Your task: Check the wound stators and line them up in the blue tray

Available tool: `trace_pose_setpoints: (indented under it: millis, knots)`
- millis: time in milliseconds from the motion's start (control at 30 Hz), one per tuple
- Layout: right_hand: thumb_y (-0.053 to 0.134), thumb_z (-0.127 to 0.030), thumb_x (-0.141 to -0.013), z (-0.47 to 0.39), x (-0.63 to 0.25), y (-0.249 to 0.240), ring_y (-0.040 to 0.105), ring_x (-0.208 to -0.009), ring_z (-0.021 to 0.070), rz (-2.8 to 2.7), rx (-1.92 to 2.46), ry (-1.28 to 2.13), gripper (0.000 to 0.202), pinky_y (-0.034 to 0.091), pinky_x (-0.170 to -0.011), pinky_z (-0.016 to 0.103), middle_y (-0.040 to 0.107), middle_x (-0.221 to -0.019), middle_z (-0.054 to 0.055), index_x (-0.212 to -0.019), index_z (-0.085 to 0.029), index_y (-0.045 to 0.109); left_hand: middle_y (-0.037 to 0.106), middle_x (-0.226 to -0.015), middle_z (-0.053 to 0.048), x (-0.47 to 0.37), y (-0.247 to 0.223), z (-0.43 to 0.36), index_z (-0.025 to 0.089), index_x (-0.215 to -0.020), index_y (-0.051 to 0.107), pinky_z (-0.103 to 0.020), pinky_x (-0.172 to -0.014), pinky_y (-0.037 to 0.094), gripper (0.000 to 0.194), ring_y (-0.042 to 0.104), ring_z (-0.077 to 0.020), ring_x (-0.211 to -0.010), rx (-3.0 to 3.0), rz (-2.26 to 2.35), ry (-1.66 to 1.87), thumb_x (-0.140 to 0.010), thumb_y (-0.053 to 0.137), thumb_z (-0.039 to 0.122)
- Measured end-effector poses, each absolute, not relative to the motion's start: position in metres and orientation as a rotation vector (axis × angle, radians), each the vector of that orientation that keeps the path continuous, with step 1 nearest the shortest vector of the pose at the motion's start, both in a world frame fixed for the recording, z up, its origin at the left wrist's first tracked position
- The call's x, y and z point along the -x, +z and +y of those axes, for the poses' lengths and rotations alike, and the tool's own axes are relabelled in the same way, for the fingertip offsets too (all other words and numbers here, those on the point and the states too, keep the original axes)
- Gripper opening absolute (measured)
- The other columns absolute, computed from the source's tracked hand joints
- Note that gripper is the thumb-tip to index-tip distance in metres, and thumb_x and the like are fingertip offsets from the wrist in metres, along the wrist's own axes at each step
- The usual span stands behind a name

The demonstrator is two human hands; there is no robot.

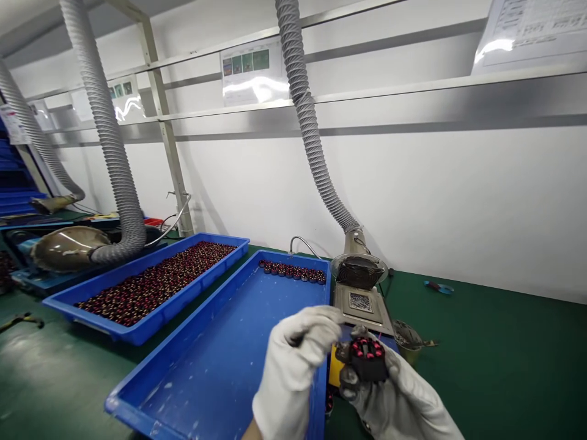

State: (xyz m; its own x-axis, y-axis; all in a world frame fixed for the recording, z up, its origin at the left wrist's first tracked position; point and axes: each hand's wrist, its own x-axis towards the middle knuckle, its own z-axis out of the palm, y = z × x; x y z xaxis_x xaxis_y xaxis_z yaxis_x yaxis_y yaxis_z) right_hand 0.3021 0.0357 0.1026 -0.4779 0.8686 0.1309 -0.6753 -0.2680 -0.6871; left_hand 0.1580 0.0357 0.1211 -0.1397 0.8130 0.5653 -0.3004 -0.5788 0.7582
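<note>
Head view: black part (369, 365) pinched in the right hand (392, 394), just beside the curled left hand (296, 357), the latter's hold unclear.

Hands (291, 360) (394, 391) slightly blurred, cropped below, upper-right sheet (527, 43) cut off, print (562, 21) illegible

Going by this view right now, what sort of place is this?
Probably a factory assembly bench. A blue tray is packed with many alike small parts, a ribbed gray hose comes down to the green bench, and printed sheets stand along the rails.
</note>
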Motion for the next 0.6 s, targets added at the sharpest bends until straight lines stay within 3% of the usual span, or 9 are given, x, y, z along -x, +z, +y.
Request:
trace_pose_setpoints:
  millis: [67,133,200,300,400,500,600]
  knots:
    - [0.078,-0.037,-0.065,0.03,-0.305,0.109,0.067,-0.072,0.0189,-0.776,0.309,1.951,0.029,0.053,-0.074,0.037,0.073,-0.091,0.007,-0.091,-0.024,0.072,0.072,-0.087,-0.003,-0.148,0.125,0.035,0.023,-0.077,0.074,-0.026,-0.072,0.052,0.013,0.066,-0.0194,-0.08,-1.369,0.688,1.759,-0.071,0.064,0.018]
    - [0.077,-0.034,-0.068,0.026,-0.306,0.113,0.068,-0.073,0.0168,-0.699,0.287,1.984,0.022,0.053,-0.073,0.032,0.073,-0.092,0.007,-0.088,-0.024,0.072,0.07,-0.104,-0.006,-0.143,0.129,0.033,0.022,-0.09,0.073,-0.03,-0.084,0.05,0.027,0.063,-0.0238,-0.094,-1.51,0.731,1.588,-0.063,0.072,0.021]
    - [0.078,-0.03,-0.068,0.024,-0.304,0.114,0.067,-0.074,0.0148,-0.661,0.272,1.998,0.02,0.053,-0.072,0.027,0.073,-0.09,0.004,-0.086,-0.024,0.073,0.069,-0.108,-0.005,-0.147,0.131,0.032,0.024,-0.091,0.074,-0.03,-0.089,0.048,0.033,0.062,-0.0246,-0.099,-1.592,0.729,1.449,-0.058,0.076,0.02]
    - [0.081,-0.026,-0.063,0.025,-0.296,0.113,0.067,-0.071,0.0134,-0.65,0.284,2.029,0.025,0.053,-0.072,0.027,0.074,-0.082,0.0,-0.087,-0.026,0.073,0.073,-0.087,-0.004,-0.158,0.127,0.034,0.023,-0.073,0.076,-0.027,-0.078,0.051,0.01,0.065,-0.0209,-0.084,-1.502,0.591,1.486,-0.066,0.071,0.018]
    - [0.083,-0.027,-0.06,0.026,-0.292,0.113,0.067,-0.066,0.0121,-0.699,0.3,2.047,0.028,0.054,-0.069,0.025,0.074,-0.081,0.001,-0.086,-0.026,0.073,0.071,-0.071,-0.003,-0.159,0.124,0.035,0.021,-0.064,0.073,-0.028,-0.072,0.052,0.003,0.064,-0.0207,-0.075,-1.31,0.49,1.647,-0.066,0.072,0.021]
    - [0.083,-0.029,-0.06,0.026,-0.295,0.117,0.067,-0.066,0.0106,-0.735,0.268,2.055,0.027,0.053,-0.066,0.02,0.074,-0.086,0.003,-0.085,-0.024,0.073,0.072,-0.079,-0.004,-0.146,0.124,0.033,0.022,-0.067,0.073,-0.031,-0.071,0.052,0.008,0.064,-0.0211,-0.075,-1.159,0.574,1.809,-0.068,0.072,0.029]
    - [0.082,-0.028,-0.062,0.025,-0.3,0.119,0.068,-0.07,0.0115,-0.693,0.236,2.054,0.023,0.054,-0.068,0.021,0.074,-0.092,0.002,-0.083,-0.025,0.073,0.068,-0.104,-0.008,-0.136,0.127,0.029,0.022,-0.089,0.073,-0.033,-0.071,0.053,0.027,0.064,-0.0235,-0.08,-1.35,0.639,1.568,-0.063,0.072,0.027]
